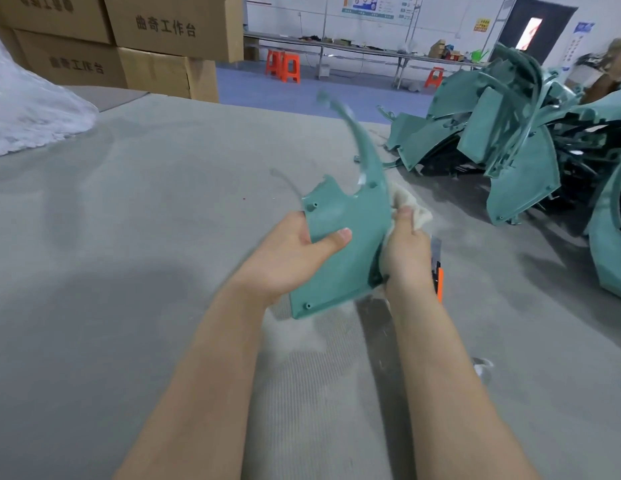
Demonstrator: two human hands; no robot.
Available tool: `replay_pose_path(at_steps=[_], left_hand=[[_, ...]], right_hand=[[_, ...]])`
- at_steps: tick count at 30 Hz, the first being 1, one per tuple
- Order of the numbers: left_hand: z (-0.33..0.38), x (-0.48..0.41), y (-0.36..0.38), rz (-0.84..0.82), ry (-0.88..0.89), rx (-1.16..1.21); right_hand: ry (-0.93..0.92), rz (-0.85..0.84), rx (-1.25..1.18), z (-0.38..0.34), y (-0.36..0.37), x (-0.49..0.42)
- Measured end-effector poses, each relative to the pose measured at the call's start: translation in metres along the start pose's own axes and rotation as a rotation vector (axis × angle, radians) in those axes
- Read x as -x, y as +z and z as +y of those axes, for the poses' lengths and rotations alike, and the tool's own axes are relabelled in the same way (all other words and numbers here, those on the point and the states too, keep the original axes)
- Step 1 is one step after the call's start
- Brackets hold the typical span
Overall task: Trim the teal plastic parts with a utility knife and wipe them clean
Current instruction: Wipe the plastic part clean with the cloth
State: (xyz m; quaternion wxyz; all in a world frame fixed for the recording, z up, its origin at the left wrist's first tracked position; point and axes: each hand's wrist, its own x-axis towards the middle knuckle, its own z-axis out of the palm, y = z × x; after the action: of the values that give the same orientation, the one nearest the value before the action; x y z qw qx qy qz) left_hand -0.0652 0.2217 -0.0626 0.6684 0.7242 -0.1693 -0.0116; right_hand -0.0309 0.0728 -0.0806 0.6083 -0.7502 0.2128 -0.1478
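Both grips are closed: my left grip (295, 251) pinches the teal part (347, 220) steady mid-frame so my right grip (406, 252), curled round the cloth (401, 197), can wipe its edge.

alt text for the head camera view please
Two bare hands over a grey table: the left hand grips a curved teal plastic part while the right hand holds a pale cloth against its edge. An orange utility knife shows beside that hand, and a pile of teal parts lies at the right.
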Motion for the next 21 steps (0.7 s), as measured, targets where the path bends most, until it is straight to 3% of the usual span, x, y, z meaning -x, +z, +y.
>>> replay_pose_path(at_steps=[2, 4, 6, 8, 10, 12, 14, 16, 19, 21], left_hand=[[0.002, 0.0, -0.003, 0.109, 0.03, 0.045], [0.002, -0.006, -0.007, 0.36, 0.068, -0.096], [-0.001, -0.009, -0.007, 0.58, 0.055, -0.279], [-0.003, -0.011, -0.005, 0.649, 0.047, -0.41], [-0.003, -0.01, -0.001, 0.602, 0.118, -0.548], [-0.007, -0.011, 0.004, 0.465, 0.17, -0.776], [-0.014, -0.013, 0.012, 0.361, 0.115, -1.074], [-0.019, -0.012, 0.022, 0.265, 0.033, -1.227], [-0.028, -0.009, 0.03, 0.023, -0.003, -1.223], [-0.029, -0.009, 0.027, -0.09, -0.023, -1.064]], right_hand=[[0.086, 0.086, -0.093, 0.003, -0.01, -0.007], [0.042, 0.128, -0.146, 0.003, -0.017, -0.007], [-0.069, 0.081, -0.035, 0.004, -0.016, -0.007], [-0.19, -0.022, 0.144, 0.003, -0.01, -0.003], [-0.239, -0.086, 0.11, -0.002, -0.004, 0.007], [-0.18, -0.231, -0.182, -0.01, -0.001, 0.019], [-0.035, -0.483, -0.504, -0.019, 0.004, 0.031], [0.026, -0.597, -0.587, -0.021, 0.008, 0.036], [-0.001, -0.498, -0.462, -0.016, 0.008, 0.032], [0.005, -0.39, -0.43, -0.012, 0.005, 0.026]])
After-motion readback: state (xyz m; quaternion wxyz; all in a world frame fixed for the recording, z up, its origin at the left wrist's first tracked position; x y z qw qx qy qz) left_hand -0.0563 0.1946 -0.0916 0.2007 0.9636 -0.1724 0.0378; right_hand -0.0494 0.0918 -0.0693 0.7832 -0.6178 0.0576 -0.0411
